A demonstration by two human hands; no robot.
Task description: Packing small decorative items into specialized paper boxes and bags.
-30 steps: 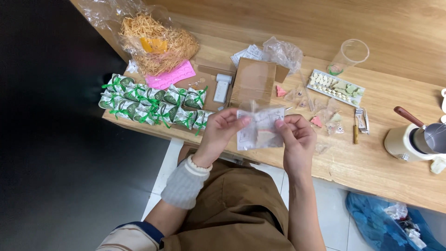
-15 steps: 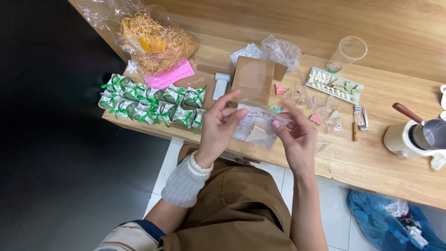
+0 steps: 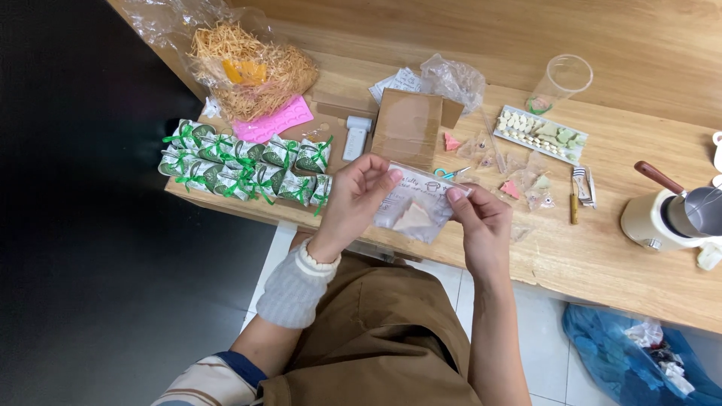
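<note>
Since half a second ago, both hands have lowered the clear pouch off the desk edge toward my lap.

Left hand and right hand each keep a narrow pinch grip on its top corners; a slack pinch could drop the pale triangular piece. Farther left lie green-ribboned packets; behind, 1 brown card.

We take this for a small home craft or gift-packing corner; a plain wooden table stands against a wood-panelled wall over a tiled floor; it bears green-ribboned packets, a bag of straw-like filling, a pink mould and a tray of small moulded pieces, possibly soaps or sweets.
</note>
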